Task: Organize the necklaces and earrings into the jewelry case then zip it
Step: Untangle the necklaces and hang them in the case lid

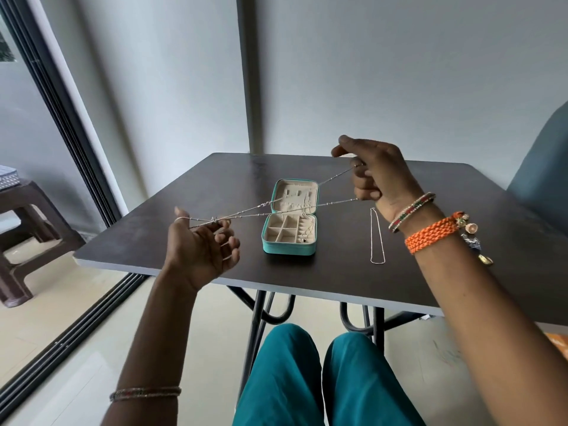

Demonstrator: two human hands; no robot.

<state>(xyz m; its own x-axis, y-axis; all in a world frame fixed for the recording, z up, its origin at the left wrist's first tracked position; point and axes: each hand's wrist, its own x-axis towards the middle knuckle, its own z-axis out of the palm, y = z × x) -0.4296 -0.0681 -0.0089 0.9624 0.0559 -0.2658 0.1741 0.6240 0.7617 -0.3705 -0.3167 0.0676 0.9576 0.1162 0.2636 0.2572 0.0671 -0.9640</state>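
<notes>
While the left hand (pixel 201 244) hooks one end of a silver necklace (pixel 276 210) and the right hand (pixel 376 173) pinches the other, it stretches above the open jewelry case (pixel 290 221) mid-tabletop (pixel 153 235); a second chain (pixel 376 235), seemingly flat, lies right.

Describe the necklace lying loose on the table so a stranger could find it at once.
Start at the dark table and find the open teal jewelry case at its middle. Just right of the case, the silver necklace lies flat in a narrow loop. Unlike the stretched chain between both hands, nothing touches it.
</notes>
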